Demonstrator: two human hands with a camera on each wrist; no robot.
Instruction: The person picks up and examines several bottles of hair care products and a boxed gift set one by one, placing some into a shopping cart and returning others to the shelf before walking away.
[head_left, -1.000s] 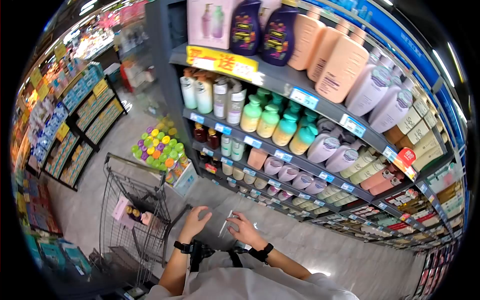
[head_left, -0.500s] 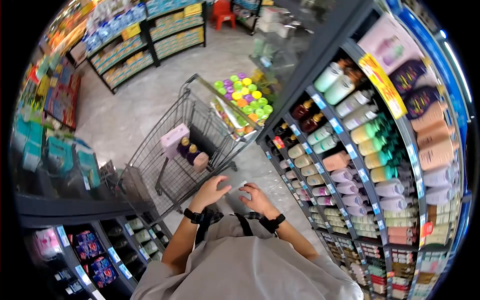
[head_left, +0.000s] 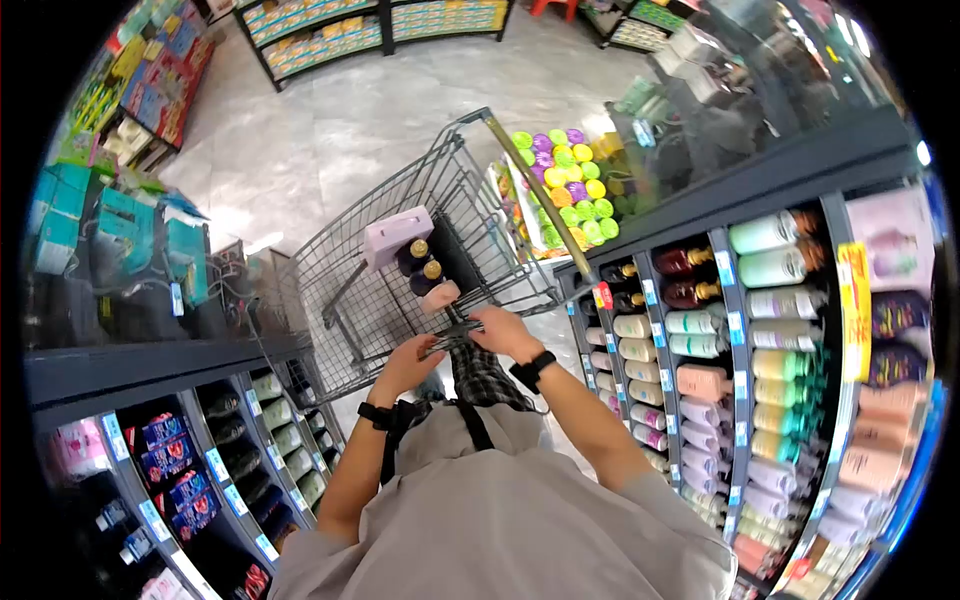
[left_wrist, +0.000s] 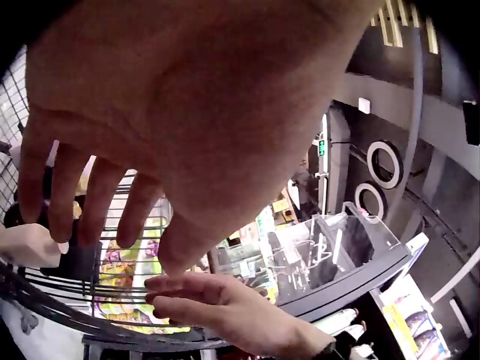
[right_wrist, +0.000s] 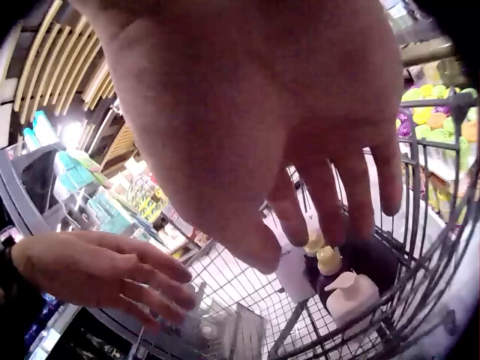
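A wire shopping cart stands in front of me. My left hand is over its near rim, its fingers reaching loosely forward in the left wrist view. Close beside it, my right hand hovers at the same rim; in the right wrist view its fingers hang nearly straight, spread slightly apart, with nothing between them. Inside the cart lie a pale pink box, two dark bottles with gold caps and a peach pump bottle. Both palms are bare.
Shelves of shampoo bottles run along the right. More shelving stands at the lower left. A display of colourful round-lidded tubs adjoins the cart's far side, beneath its yellowish bar. Stocked racks line the back.
My view has swung left from the shelves to the cart, which is now nearer and right before me. Both hands have moved forward from above the floor to the cart's rim.
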